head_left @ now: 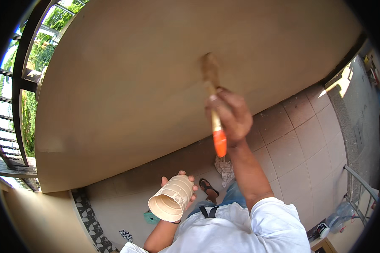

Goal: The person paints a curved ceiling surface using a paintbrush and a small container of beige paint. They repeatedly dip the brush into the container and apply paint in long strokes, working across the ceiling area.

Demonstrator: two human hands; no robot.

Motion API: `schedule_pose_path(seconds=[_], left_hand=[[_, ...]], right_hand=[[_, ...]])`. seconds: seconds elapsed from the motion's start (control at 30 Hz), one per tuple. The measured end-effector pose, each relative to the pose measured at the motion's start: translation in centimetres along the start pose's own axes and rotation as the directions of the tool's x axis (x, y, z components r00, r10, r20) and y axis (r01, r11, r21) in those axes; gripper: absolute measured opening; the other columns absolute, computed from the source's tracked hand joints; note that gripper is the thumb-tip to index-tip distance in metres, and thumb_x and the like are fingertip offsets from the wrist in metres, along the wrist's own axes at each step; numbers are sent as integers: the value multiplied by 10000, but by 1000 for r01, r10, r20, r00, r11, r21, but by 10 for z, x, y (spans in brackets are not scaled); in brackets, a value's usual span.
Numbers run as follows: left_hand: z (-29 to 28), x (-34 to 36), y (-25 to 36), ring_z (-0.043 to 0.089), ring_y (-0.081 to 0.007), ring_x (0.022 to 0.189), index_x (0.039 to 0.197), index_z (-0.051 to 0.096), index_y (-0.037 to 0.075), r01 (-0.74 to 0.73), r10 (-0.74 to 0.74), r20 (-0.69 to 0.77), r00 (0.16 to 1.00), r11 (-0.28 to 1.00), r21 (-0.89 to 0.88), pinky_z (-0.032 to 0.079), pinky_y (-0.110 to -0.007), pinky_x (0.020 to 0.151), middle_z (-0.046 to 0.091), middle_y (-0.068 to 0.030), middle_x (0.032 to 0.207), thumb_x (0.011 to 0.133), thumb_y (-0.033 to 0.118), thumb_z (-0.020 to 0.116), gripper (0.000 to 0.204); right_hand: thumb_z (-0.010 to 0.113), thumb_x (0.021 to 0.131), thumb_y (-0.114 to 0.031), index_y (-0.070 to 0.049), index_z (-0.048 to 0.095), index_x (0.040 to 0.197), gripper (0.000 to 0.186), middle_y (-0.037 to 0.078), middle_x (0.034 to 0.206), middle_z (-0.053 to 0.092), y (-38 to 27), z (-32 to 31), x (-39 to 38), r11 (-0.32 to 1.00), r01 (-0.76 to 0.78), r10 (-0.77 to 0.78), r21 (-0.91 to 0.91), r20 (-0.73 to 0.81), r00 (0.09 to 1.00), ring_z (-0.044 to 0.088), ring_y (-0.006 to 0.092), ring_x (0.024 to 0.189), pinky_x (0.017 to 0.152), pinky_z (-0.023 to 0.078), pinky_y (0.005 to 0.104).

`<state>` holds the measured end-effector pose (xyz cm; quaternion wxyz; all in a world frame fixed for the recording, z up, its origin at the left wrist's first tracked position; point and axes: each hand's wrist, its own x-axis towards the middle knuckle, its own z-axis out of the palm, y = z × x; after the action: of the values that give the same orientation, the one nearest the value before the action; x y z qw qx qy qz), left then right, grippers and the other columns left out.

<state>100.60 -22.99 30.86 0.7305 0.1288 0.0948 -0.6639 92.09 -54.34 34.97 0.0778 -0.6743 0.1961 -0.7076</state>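
Note:
My right hand [233, 113] is closed round the handle of a paintbrush [219, 141] with an orange end. The brush's bristles, blurred by motion, touch or nearly touch a smooth tan wall [126, 92] in front of me. Lower down, near my waist, my left hand [193, 187] wraps round a ribbed, beige plastic container [178, 189]. Its mouth is tilted toward me, and paint-like smears mark its side. How much is inside cannot be made out.
A dark metal railing [19, 84] with greenery behind it stands at the left. Tiled floor [283, 147] runs along the wall's foot. A crumpled cloth or paper [225, 170] lies near my sandalled foot [209, 187]. A green object [151, 218] and clear plastic bottles [342, 215] are lower down.

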Motion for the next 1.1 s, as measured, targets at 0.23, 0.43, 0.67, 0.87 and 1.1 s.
schedule_pose_path(seconds=[0.23, 0.43, 0.67, 0.87, 1.1], left_hand=[[7, -3, -1, 570, -392, 1199, 1477, 539, 143, 11, -11, -1, 1000, 999, 41, 612, -507, 888, 544, -180, 1370, 1053, 695, 544, 695], [11, 2, -10, 573, -391, 1193, 1463, 538, 142, 35, -36, 27, 999, 998, 58, 612, -507, 890, 561, -187, 1365, 1056, 681, 556, 676], [16, 1, -18, 568, -387, 1187, 1460, 537, 145, 58, -58, -7, 998, 997, 48, 612, -504, 886, 556, -188, 1368, 1054, 678, 561, 671], [28, 9, -25, 556, -374, 1173, 1465, 538, 155, 73, -73, 2, 997, 996, 57, 611, -511, 894, 544, -178, 1370, 1055, 672, 566, 660], [19, 9, -28, 559, -378, 1193, 1472, 535, 159, 63, -65, 42, 997, 997, 46, 611, -516, 912, 544, -177, 1378, 1049, 677, 575, 670]], right_hand=[[838, 695, -43, -77, 795, 1068, 377, 97, 1054, 754, -30, 20, -12, 962, 31, -73, 271, 149, 986, 759, 261, 951, 760, 651, 347], [837, 940, 5, -13, 754, 1113, 193, 149, 1101, 779, 98, -54, 40, 910, -307, 336, 278, -60, 940, 738, 182, 964, 805, 605, 296], [866, 895, 5, -48, 771, 1143, 271, 151, 1126, 773, 116, -57, 53, 990, -94, 62, -101, -282, 957, 768, 252, 989, 794, 664, 367], [900, 756, -14, -39, 761, 1069, 344, 123, 1093, 776, 4, 3, 5, 991, 107, -115, 76, 118, 986, 776, 296, 928, 760, 658, 361], [831, 939, 2, -9, 758, 1074, 154, 147, 1057, 794, 109, -59, 39, 938, -270, 290, 219, -64, 955, 779, 239, 953, 814, 630, 329]])
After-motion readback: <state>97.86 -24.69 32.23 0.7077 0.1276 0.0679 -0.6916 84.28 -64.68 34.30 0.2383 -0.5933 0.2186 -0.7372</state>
